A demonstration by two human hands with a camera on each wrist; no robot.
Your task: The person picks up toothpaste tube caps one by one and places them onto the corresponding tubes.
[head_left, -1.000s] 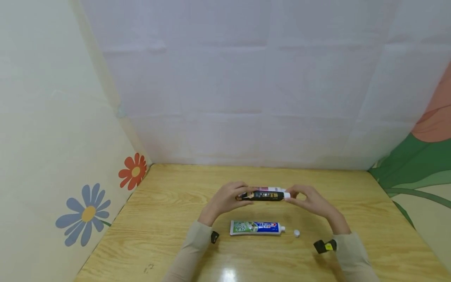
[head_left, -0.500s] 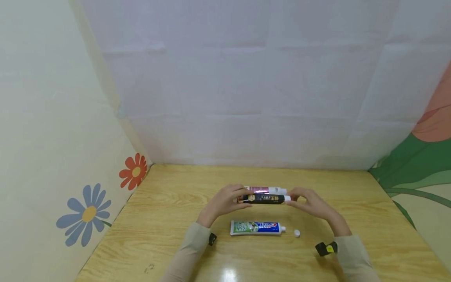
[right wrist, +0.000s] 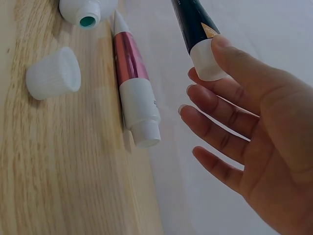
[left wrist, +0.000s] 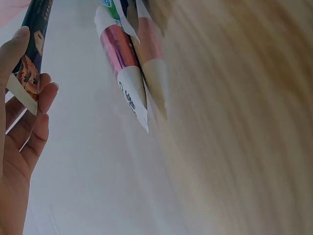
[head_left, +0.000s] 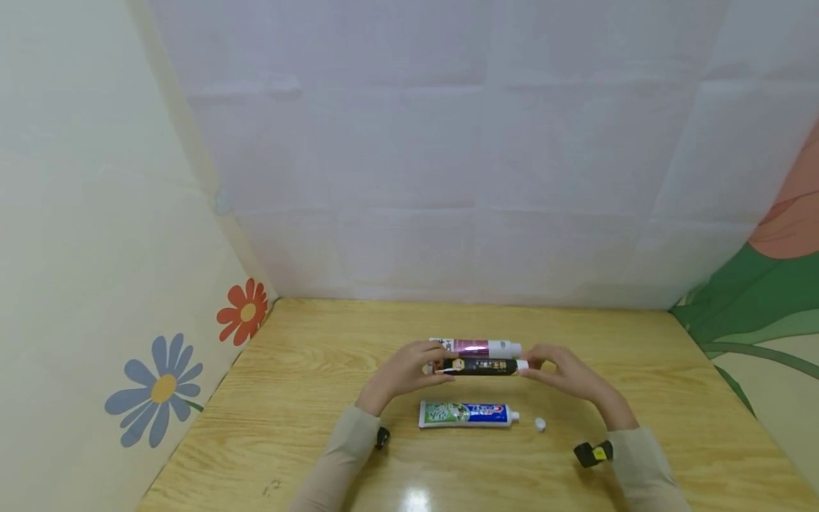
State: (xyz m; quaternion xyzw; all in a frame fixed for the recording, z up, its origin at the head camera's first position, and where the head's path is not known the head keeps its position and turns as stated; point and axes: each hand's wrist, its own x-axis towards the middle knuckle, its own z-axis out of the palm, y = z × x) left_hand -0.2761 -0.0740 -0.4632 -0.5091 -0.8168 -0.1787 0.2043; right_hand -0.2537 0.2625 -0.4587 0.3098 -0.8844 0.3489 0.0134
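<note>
A black toothpaste tube with a white cap is held level above the table between both hands. My left hand pinches its flat tail end. At the other end, the thumb and index finger of my right hand pinch the white cap; the other fingers are spread loosely. A pink and white toothpaste tube lies on the table just behind, its cap on. Nearer me lies a green and blue toothpaste tube with an uncapped nozzle. Its right-hand neighbour is a loose white cap.
The wooden table meets a white cloth backdrop at the back. A wall with painted flowers stands at the left, and a painted wall at the right. Each wrist wears a black device.
Both hands have brought the black toothpaste tube slightly toward me and lower in the head view. More of the pink and white tube behind it now shows. The items in front stayed put.
</note>
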